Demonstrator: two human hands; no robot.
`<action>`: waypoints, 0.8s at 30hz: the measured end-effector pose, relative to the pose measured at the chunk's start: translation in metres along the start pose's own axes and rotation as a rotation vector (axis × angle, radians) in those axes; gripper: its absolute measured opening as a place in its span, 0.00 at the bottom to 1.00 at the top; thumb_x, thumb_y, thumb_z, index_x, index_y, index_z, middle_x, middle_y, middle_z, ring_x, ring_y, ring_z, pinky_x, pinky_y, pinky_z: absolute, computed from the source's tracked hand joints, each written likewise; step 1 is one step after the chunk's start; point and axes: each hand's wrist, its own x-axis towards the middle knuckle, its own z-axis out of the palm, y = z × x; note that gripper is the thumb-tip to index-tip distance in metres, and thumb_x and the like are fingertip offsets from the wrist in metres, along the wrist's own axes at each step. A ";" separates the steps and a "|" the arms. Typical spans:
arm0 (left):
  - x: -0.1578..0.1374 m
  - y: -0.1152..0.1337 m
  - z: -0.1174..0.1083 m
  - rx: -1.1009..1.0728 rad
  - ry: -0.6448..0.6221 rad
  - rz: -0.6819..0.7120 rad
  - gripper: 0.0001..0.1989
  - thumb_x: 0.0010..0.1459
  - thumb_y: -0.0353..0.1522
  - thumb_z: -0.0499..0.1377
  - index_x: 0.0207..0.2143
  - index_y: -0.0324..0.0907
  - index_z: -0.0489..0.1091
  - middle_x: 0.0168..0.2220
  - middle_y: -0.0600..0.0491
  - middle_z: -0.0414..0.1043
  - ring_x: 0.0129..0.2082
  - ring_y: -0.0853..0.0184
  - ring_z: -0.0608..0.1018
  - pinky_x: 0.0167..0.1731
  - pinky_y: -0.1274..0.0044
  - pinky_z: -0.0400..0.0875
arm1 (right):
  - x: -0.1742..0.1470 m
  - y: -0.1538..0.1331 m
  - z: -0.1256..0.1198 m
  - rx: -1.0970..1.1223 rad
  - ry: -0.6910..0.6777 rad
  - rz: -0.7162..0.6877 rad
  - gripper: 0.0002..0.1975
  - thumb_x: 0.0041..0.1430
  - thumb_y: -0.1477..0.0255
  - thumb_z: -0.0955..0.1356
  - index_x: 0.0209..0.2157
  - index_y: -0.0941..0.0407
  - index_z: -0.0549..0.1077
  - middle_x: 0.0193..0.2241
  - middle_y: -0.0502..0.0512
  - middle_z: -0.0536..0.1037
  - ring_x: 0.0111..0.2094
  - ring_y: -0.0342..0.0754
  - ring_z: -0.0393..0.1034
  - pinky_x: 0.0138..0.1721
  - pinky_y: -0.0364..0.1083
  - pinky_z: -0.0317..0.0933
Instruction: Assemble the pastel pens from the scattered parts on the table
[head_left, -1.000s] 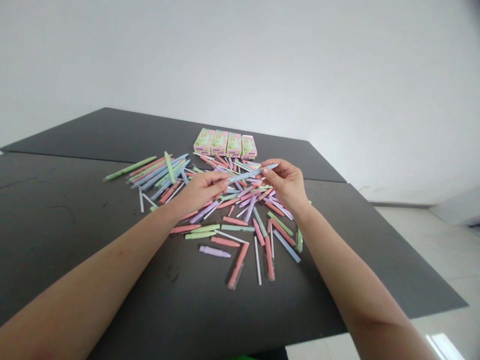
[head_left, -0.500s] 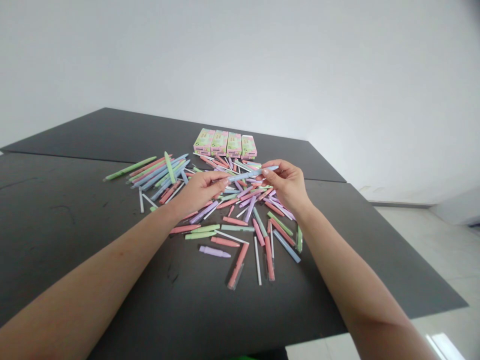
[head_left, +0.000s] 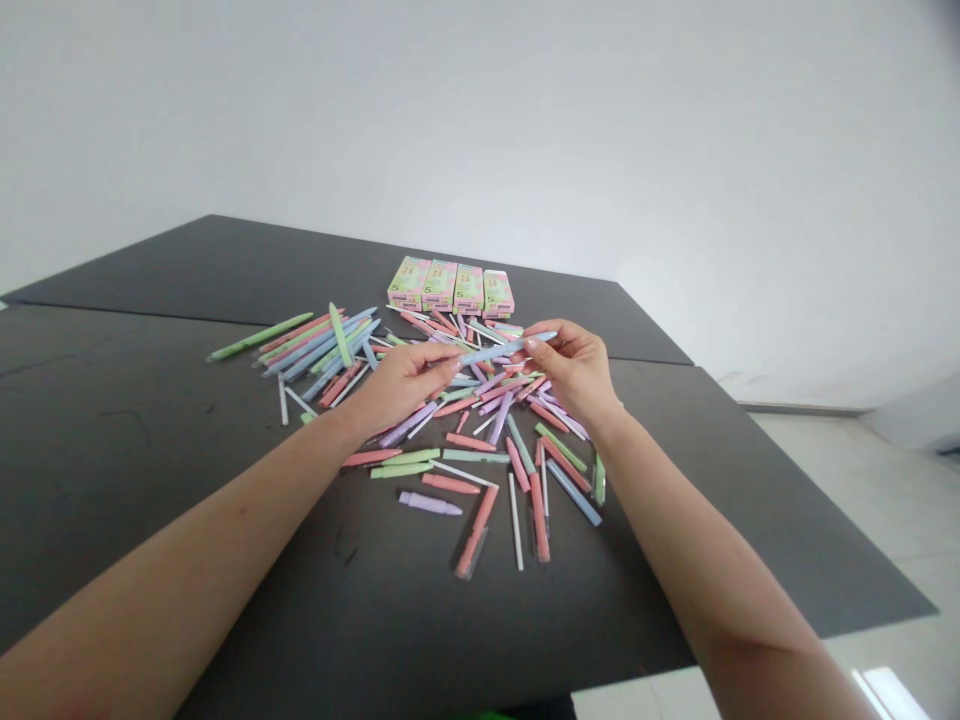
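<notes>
Between my hands is a light blue pen (head_left: 495, 351), held roughly level above the pile. My left hand (head_left: 409, 385) is closed in a pinch on its left end, and the fingertips cover that end. Toward the pointed right end, my right hand (head_left: 574, 365) grips the pen with thumb and fingers. Under and around both hands lie loose pen parts: a purple barrel (head_left: 430, 503), a coral barrel (head_left: 450, 484), a white refill tube (head_left: 515, 522) and several more in green, blue and coral. Some parts behind my hands are hidden.
A heap of full-length pens (head_left: 319, 345) in green, coral and blue lies left of my left hand. Several small pink and green boxes (head_left: 469, 288) stand in a row behind the parts. The dark table (head_left: 360, 620) ends at a pale wall (head_left: 480, 130).
My left hand has shifted very slightly to the right along the blue pen. The right hand and the loose parts look the same.
</notes>
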 end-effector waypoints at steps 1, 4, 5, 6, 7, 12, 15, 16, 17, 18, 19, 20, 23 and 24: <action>0.000 0.000 0.000 0.008 0.004 0.000 0.15 0.60 0.36 0.55 0.42 0.36 0.75 0.20 0.58 0.61 0.20 0.74 0.62 0.20 0.81 0.55 | 0.000 0.000 0.000 0.004 -0.005 0.001 0.13 0.50 0.64 0.75 0.36 0.56 0.75 0.25 0.51 0.80 0.26 0.44 0.75 0.26 0.42 0.70; 0.000 0.000 0.000 0.020 0.010 0.001 0.15 0.60 0.36 0.55 0.42 0.35 0.75 0.20 0.58 0.60 0.20 0.74 0.62 0.20 0.81 0.54 | 0.000 0.000 0.000 -0.008 -0.020 0.011 0.13 0.50 0.64 0.75 0.36 0.56 0.75 0.25 0.51 0.80 0.24 0.43 0.74 0.26 0.42 0.69; 0.001 0.000 0.000 0.024 0.011 0.006 0.15 0.60 0.36 0.55 0.43 0.35 0.75 0.20 0.58 0.60 0.20 0.74 0.62 0.20 0.81 0.54 | 0.000 0.000 0.000 -0.017 -0.020 0.017 0.13 0.50 0.64 0.75 0.35 0.56 0.75 0.24 0.51 0.80 0.24 0.43 0.74 0.26 0.42 0.69; 0.001 0.000 0.000 0.028 0.012 0.012 0.16 0.60 0.36 0.55 0.43 0.35 0.75 0.20 0.58 0.60 0.20 0.74 0.62 0.20 0.81 0.54 | 0.000 0.000 0.000 -0.028 -0.018 0.024 0.14 0.50 0.63 0.75 0.35 0.56 0.75 0.24 0.50 0.79 0.23 0.43 0.73 0.26 0.42 0.69; 0.001 0.000 0.000 0.034 0.014 0.018 0.16 0.60 0.36 0.55 0.43 0.35 0.75 0.20 0.57 0.61 0.20 0.74 0.62 0.21 0.81 0.54 | 0.000 0.000 -0.001 -0.039 -0.015 0.032 0.14 0.49 0.62 0.75 0.35 0.56 0.75 0.23 0.50 0.79 0.23 0.43 0.73 0.26 0.42 0.69; -0.001 0.006 0.001 0.134 0.051 0.049 0.14 0.60 0.35 0.55 0.41 0.37 0.76 0.22 0.56 0.66 0.22 0.73 0.64 0.23 0.81 0.58 | 0.000 -0.001 -0.001 -0.104 -0.019 0.089 0.17 0.48 0.58 0.74 0.32 0.57 0.74 0.19 0.49 0.76 0.20 0.43 0.70 0.22 0.42 0.67; -0.001 0.008 0.001 0.198 0.068 0.067 0.14 0.60 0.35 0.54 0.40 0.37 0.77 0.23 0.56 0.69 0.24 0.72 0.67 0.25 0.81 0.61 | 0.000 -0.002 -0.001 -0.134 -0.017 0.112 0.18 0.48 0.56 0.74 0.29 0.57 0.73 0.18 0.49 0.75 0.18 0.42 0.68 0.19 0.41 0.64; -0.001 0.008 0.001 0.212 0.069 0.070 0.14 0.60 0.35 0.54 0.40 0.37 0.77 0.23 0.55 0.69 0.24 0.71 0.68 0.25 0.81 0.61 | 0.000 -0.002 0.000 -0.148 -0.015 0.118 0.19 0.48 0.55 0.73 0.27 0.57 0.72 0.17 0.49 0.75 0.17 0.42 0.68 0.18 0.41 0.63; 0.000 0.007 0.002 0.223 0.069 0.073 0.14 0.60 0.35 0.54 0.40 0.37 0.77 0.23 0.55 0.70 0.25 0.71 0.68 0.26 0.81 0.61 | -0.001 -0.002 0.000 -0.166 -0.014 0.123 0.19 0.49 0.54 0.73 0.25 0.57 0.72 0.16 0.49 0.74 0.16 0.41 0.67 0.18 0.40 0.62; 0.000 0.007 0.002 0.231 0.069 0.075 0.15 0.60 0.35 0.54 0.40 0.37 0.77 0.23 0.55 0.70 0.25 0.71 0.68 0.26 0.81 0.61 | -0.001 -0.003 0.001 -0.186 -0.016 0.126 0.20 0.50 0.53 0.72 0.23 0.57 0.71 0.15 0.49 0.73 0.15 0.41 0.66 0.17 0.40 0.61; 0.000 0.006 0.002 0.235 0.066 0.076 0.15 0.60 0.35 0.54 0.40 0.37 0.77 0.23 0.55 0.70 0.24 0.71 0.67 0.26 0.81 0.61 | -0.001 -0.003 0.001 -0.210 -0.022 0.128 0.21 0.51 0.53 0.71 0.22 0.57 0.70 0.14 0.49 0.72 0.14 0.40 0.65 0.17 0.40 0.60; 0.000 0.006 0.002 0.236 0.061 0.074 0.15 0.60 0.35 0.54 0.40 0.37 0.77 0.23 0.55 0.69 0.24 0.71 0.67 0.26 0.80 0.60 | -0.001 -0.003 0.001 -0.233 -0.031 0.131 0.23 0.52 0.52 0.70 0.20 0.57 0.70 0.13 0.49 0.71 0.14 0.40 0.64 0.16 0.40 0.59; 0.001 0.005 0.002 0.214 0.048 0.057 0.15 0.59 0.36 0.54 0.41 0.37 0.77 0.21 0.56 0.67 0.22 0.72 0.65 0.24 0.81 0.59 | 0.000 -0.004 -0.002 -0.279 -0.071 0.156 0.25 0.54 0.50 0.68 0.20 0.58 0.70 0.14 0.50 0.71 0.14 0.40 0.65 0.17 0.39 0.60; 0.000 0.004 0.001 0.199 0.047 0.044 0.15 0.59 0.36 0.54 0.41 0.37 0.76 0.21 0.57 0.66 0.21 0.72 0.64 0.23 0.81 0.57 | 0.001 -0.005 -0.003 -0.279 -0.093 0.167 0.25 0.54 0.49 0.67 0.22 0.58 0.71 0.16 0.50 0.72 0.15 0.40 0.67 0.17 0.39 0.61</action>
